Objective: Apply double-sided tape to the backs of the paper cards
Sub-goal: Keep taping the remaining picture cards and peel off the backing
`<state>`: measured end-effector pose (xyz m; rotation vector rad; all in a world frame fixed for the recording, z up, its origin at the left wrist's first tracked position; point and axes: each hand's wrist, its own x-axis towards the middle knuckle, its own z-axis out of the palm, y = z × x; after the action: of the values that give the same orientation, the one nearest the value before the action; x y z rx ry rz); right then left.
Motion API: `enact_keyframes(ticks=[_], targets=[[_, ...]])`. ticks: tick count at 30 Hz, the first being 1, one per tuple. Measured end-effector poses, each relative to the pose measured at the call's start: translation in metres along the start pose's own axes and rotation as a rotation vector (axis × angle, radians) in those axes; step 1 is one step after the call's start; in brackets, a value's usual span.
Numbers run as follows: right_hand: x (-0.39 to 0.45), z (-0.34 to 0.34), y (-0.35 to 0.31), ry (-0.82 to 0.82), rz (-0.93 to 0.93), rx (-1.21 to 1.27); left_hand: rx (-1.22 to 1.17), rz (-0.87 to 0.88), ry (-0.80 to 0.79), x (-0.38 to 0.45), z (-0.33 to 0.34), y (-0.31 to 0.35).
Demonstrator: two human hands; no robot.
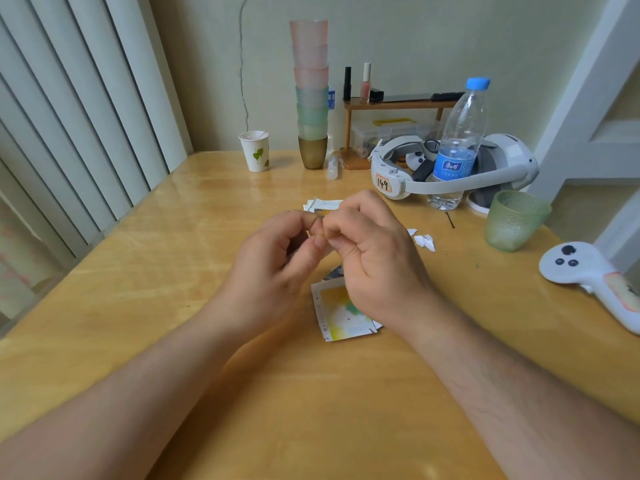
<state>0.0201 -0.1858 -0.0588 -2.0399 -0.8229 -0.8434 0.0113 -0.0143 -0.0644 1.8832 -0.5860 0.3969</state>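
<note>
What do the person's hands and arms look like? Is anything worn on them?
Both forearms are bare up to the frame edge: no sleeves are visible. The left hand and the right hand wear no gloves, and no watch, bracelet or ring can be seen. The right forearm has fine hair.

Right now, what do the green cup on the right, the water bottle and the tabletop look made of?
Green cup: translucent with a pebbled texture, likely glass or moulded plastic; cannot tell which.
Water bottle: clear thin plastic, glossy, with a blue screw cap and blue printed label.
Tabletop: yellowish wood or wood-look laminate with visible grain and a glossy coat that reflects window light.
</note>
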Motion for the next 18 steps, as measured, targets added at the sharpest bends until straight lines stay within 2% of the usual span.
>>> enact_keyframes(ticks=[5, 18], targets=[[-0.0018, 0.0019, 0.0012, 0.046, 0.011, 0.016, -0.139, -0.020, 0.001, 0.0007, 0.0029, 0.0084], [-0.0012, 0.0071, 0.0008, 0.040, 0.092, 0.142, -0.094, -0.038, 0.033, 0.0006, -0.0005, 0.0032]])
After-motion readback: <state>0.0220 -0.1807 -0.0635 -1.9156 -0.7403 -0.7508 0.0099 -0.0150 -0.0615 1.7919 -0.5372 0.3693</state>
